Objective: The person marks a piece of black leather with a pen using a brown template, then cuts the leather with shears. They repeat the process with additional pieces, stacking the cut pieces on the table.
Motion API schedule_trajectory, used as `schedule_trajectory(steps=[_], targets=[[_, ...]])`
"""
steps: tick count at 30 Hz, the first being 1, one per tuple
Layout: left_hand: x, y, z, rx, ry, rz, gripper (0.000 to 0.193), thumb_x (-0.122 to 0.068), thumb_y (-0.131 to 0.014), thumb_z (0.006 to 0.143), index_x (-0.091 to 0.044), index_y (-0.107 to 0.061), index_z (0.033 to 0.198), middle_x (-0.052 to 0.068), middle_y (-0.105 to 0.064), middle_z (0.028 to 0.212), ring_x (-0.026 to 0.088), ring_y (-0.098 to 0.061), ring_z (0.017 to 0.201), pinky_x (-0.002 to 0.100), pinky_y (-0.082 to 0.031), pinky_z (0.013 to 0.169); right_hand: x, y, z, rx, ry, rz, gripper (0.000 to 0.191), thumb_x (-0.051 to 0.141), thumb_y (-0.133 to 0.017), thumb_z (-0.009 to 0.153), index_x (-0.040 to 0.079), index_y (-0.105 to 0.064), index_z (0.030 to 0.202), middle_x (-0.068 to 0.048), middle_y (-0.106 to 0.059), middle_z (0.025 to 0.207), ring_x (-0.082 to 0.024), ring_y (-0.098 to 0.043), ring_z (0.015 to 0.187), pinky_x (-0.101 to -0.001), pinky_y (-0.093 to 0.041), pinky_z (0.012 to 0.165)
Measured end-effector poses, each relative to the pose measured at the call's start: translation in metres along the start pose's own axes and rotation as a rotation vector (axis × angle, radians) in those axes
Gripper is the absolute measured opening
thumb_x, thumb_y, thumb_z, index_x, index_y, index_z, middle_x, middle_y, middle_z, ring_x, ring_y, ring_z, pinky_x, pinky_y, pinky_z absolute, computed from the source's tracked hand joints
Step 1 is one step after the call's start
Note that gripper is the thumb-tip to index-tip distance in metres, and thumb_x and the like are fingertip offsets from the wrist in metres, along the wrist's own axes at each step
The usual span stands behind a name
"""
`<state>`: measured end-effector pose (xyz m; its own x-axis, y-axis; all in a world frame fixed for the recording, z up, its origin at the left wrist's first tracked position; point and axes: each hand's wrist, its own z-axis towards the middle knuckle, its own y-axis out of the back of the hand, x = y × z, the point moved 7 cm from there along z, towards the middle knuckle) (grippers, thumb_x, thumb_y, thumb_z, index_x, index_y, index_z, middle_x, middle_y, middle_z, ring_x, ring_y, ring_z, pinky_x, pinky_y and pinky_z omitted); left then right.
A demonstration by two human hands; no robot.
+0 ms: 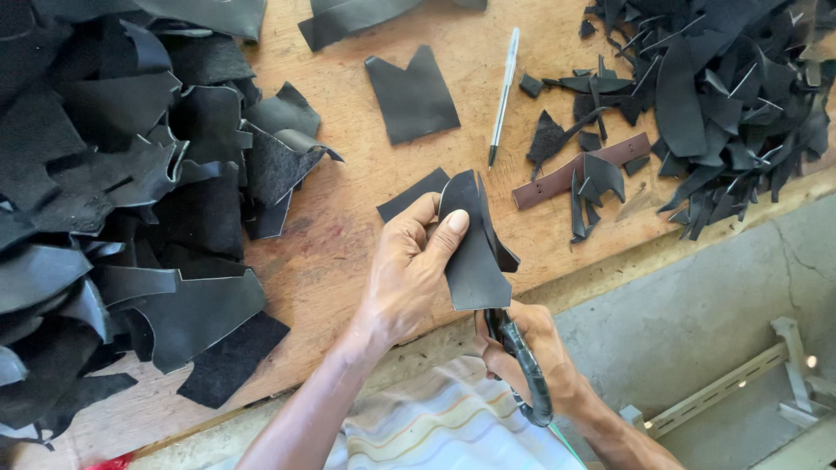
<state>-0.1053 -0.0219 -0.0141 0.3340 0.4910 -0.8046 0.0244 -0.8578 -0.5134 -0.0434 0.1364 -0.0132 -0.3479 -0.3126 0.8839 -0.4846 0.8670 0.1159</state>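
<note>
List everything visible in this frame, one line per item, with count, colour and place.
Flat black leather piece being cut: one, black, held above the table's near edge.
Black-handled scissors: one, black, under that piece.
Heap of large black leather pieces: many, black, left of the table.
Pile of thin black leather offcuts: many, black, top right.
Notched black leather panel: one, black, lying flat at top centre.
White ballpoint pen: one, white, right of the panel.
Brown leather strap with holes: one, brown, among the offcuts.
Worn wooden table: one, tan.
Grey concrete floor: grey, lower right.
Left hand: grip on the held piece.
Right hand: grip on the scissors.
</note>
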Motion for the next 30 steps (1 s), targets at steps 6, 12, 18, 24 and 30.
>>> schedule_trajectory(steps=[6, 12, 18, 24, 30], targets=[[0.006, -0.002, 0.001, 0.032, 0.065, -0.088, 0.025, -0.022, -0.056, 0.106, 0.000, -0.065, 0.110, 0.002, -0.073, 0.089, 0.005, -0.066, 0.077, 0.023, -0.056, 0.071, -0.011, -0.001, -0.002, -0.029, 0.007, 0.000, 0.013, -0.005, -0.062, 0.077, 0.003, -0.054, 0.073, 0.000, -0.057, 0.062, -0.008, -0.059, 0.048, -0.0268, -0.055, 0.044], [0.002, 0.001, 0.000, -0.003, 0.036, -0.035, 0.024, -0.021, -0.058, 0.107, 0.001, -0.067, 0.111, 0.000, -0.071, 0.091, 0.004, -0.061, 0.078, 0.022, -0.054, 0.071, -0.001, -0.002, 0.002, -0.055, -0.044, -0.088, 0.017, 0.001, -0.070, 0.082, 0.003, -0.054, 0.076, 0.002, -0.055, 0.058, -0.007, -0.057, 0.047, -0.0259, -0.049, 0.043], [-0.001, -0.011, -0.006, 0.034, 0.053, 0.016, 0.025, -0.020, -0.058, 0.104, -0.001, -0.068, 0.117, 0.001, -0.075, 0.092, 0.004, -0.065, 0.078, 0.022, -0.055, 0.070, 0.026, 0.004, 0.004, -0.024, -0.025, -0.122, 0.014, 0.003, -0.066, 0.084, 0.004, -0.061, 0.097, 0.004, -0.057, 0.063, -0.005, -0.053, 0.054, -0.0246, -0.049, 0.049], [0.011, -0.015, -0.004, 0.036, 0.087, -0.080, 0.029, -0.019, -0.060, 0.103, -0.002, -0.067, 0.125, -0.001, -0.072, 0.094, 0.004, -0.064, 0.081, 0.022, -0.056, 0.073, 0.016, 0.003, 0.002, -0.094, 0.118, -0.170, 0.009, -0.001, -0.066, 0.080, 0.002, -0.065, 0.088, 0.001, -0.058, 0.059, -0.008, -0.059, 0.050, -0.0271, -0.051, 0.047], [0.027, -0.018, 0.006, 0.084, 0.140, -0.082, 0.026, -0.019, -0.063, 0.104, 0.001, -0.070, 0.120, 0.000, -0.071, 0.091, 0.005, -0.063, 0.078, 0.023, -0.055, 0.070, -0.010, 0.011, 0.000, -0.208, 0.031, 0.022, 0.005, 0.003, -0.066, 0.089, 0.000, -0.068, 0.085, -0.001, -0.059, 0.059, -0.008, -0.055, 0.047, -0.0261, -0.047, 0.042]])
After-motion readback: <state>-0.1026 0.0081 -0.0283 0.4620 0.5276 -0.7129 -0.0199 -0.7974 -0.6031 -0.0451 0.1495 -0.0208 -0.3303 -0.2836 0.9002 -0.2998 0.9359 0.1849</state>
